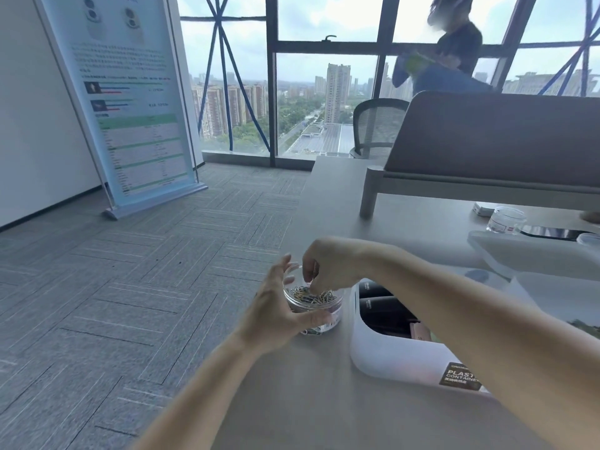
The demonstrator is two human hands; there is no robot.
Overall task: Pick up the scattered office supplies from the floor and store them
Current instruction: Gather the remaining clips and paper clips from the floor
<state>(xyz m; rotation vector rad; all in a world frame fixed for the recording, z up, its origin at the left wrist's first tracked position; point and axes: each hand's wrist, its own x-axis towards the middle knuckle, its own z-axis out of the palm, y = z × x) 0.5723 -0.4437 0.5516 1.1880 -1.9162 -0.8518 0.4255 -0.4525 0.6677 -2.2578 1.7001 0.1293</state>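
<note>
Leaning against the wall at the far left, a printed banner stand (130, 102) rises from the grey carpeted floor (113, 287), which fills the left half of the view. The desk (308, 401) begins at its right, and both hands work at the desk's near-left edge.

The left hand (276, 310) grips a clear round jar (319, 306) from its left side, thumb across the near wall and fingers wrapped round the far rim. The jar stands upright on the desk with its mouth open to the top, partly filled with coloured paper clips (311, 295). The right hand (331, 264) comes in from the right and hangs directly over the mouth, wrist bent, fingers bunched and pointing down into the jar. The fingertips reach the heap of clips, but whether they pinch any cannot be told from this angle.

The step in hand looks like storing clips. The jar sits straight below the right fingertips, so any release only has to fall along the jar's vertical axis while the left hand steadies it.

Just beside the jar on the right lies a white plastic container (389, 362) holding dark items. Further right and back stands a second clear jar (506, 220), beneath a grey partition (503, 134). Another person (454, 53) is by the window.
</note>
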